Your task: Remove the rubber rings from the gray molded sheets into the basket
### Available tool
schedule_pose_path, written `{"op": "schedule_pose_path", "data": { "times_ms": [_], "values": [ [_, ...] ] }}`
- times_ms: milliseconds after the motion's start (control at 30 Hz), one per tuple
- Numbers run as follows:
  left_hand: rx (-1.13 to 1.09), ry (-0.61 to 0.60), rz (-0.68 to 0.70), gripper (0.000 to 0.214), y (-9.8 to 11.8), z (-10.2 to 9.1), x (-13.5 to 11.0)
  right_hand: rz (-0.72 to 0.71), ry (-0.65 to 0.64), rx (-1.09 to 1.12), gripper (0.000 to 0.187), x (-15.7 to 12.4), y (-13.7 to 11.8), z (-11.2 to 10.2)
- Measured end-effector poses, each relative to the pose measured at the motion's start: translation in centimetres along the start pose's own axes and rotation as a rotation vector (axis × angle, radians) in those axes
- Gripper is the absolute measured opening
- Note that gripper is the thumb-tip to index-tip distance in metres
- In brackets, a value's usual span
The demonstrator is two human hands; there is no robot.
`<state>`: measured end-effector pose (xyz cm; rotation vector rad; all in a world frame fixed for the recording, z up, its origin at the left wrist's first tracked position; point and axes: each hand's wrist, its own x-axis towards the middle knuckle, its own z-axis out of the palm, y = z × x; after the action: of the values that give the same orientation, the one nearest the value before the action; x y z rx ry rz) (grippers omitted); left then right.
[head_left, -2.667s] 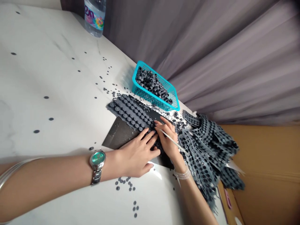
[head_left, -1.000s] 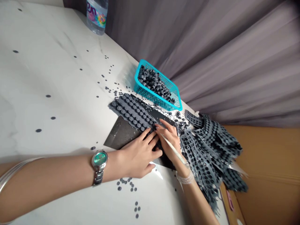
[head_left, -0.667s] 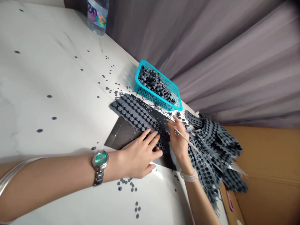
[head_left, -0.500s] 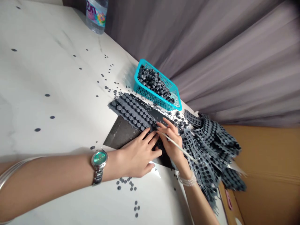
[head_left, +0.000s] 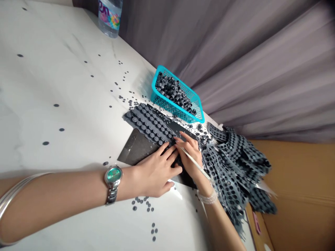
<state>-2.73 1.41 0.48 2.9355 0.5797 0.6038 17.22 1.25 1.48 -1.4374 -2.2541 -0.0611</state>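
Note:
My left hand (head_left: 157, 174) lies flat with its fingers spread on a grey rubber sheet of round studs (head_left: 149, 125), holding nothing. My right hand (head_left: 190, 157) pinches a thin white stick (head_left: 195, 165), whose tip sits among the studs next to my left fingertips. The sheet lies on a dark flat plate (head_left: 137, 148), which also shows beneath my hands. A wristwatch with a teal dial (head_left: 113, 178) is on my left wrist. Small dark grey discs (head_left: 142, 205) lie loose around the plate.
A teal mesh basket (head_left: 170, 108) of dark grey cylinders stands behind the sheet. Punched grey scrap sheets (head_left: 232, 177) are heaped at the white marble table's (head_left: 65, 87) right edge. A water bottle (head_left: 110, 17) stands at the back, before a grey curtain (head_left: 235, 59); cardboard (head_left: 295, 181) lies beyond.
My right hand rose to the right with the stick, then came back beside my left fingers. My left hand stayed on the sheet.

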Motion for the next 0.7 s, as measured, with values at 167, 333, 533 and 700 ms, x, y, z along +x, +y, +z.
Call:
{"op": "schedule_pose_path", "data": {
  "times_ms": [167, 333, 533, 700],
  "values": [
    [-0.013, 0.012, -0.001, 0.044, 0.0, 0.2, 0.0, 0.047, 0.082, -0.076, 0.019, 0.9, 0.2, 0.4],
    [-0.023, 0.023, 0.006, 0.045, 0.0, 0.4, -0.1, 0.252, 0.247, -0.108, 0.015, 0.6, 1.0, 0.0],
    [-0.018, 0.042, -0.004, 0.044, 0.1, 0.3, -0.2, 0.189, 0.156, 0.019, 0.01, 0.5, 0.1, -0.6],
    [-0.011, 0.038, -0.008, 0.042, 0.1, 0.3, -0.1, 0.169, 0.118, 0.026, 0.01, 1.6, -0.5, 0.5]
  ]
}}
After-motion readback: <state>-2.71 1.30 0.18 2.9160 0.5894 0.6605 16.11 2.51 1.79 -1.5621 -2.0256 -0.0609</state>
